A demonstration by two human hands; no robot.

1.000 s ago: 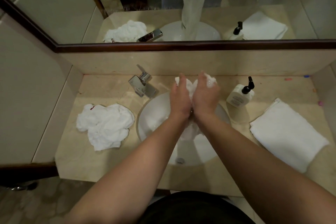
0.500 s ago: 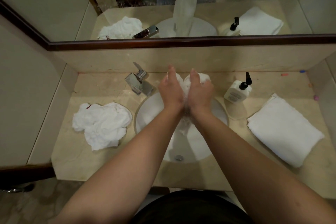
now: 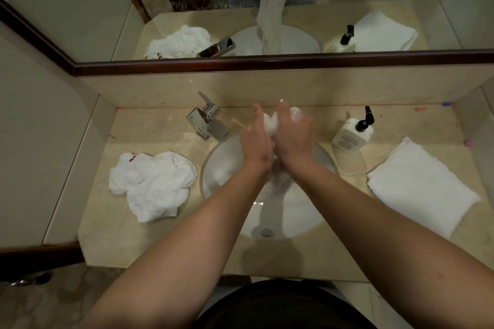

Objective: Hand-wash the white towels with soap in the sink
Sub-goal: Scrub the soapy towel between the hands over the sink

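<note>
You are in the middle of washing one towel [image 3: 270, 121], held above the sink [image 3: 222, 165] between your two palms: your left hand [image 3: 255, 139] presses its side with fingers fairly straight, and your right hand [image 3: 294, 133] curls round the bunched top of it, suds showing on the fingers. The rest of the cloth hangs down between your wrists into the basin (the mirror [image 3: 267, 8] shows it best, a long wet strip trailing from your hands to the bowl). Judging by the foam, soap from the bottle [image 3: 350, 135] at the right of the basin is already on it, so this looks like the scrubbing stage, not yet the rinse; no water can be seen running from the tap [image 3: 207, 123], though the blur makes that hard to settle. On the counter [image 3: 160, 243] to your left lies a crumpled towel [image 3: 151, 184] with a small red mark near its top; whether it is washed and wrung or still waiting cannot be told from here. To your right a folded towel [image 3: 419, 189] sits flat and neat, and it seems untouched. So by my reckoning you still have this one to rinse and wring, the folded one to wash entirely, and perhaps the crumpled one too.
</note>
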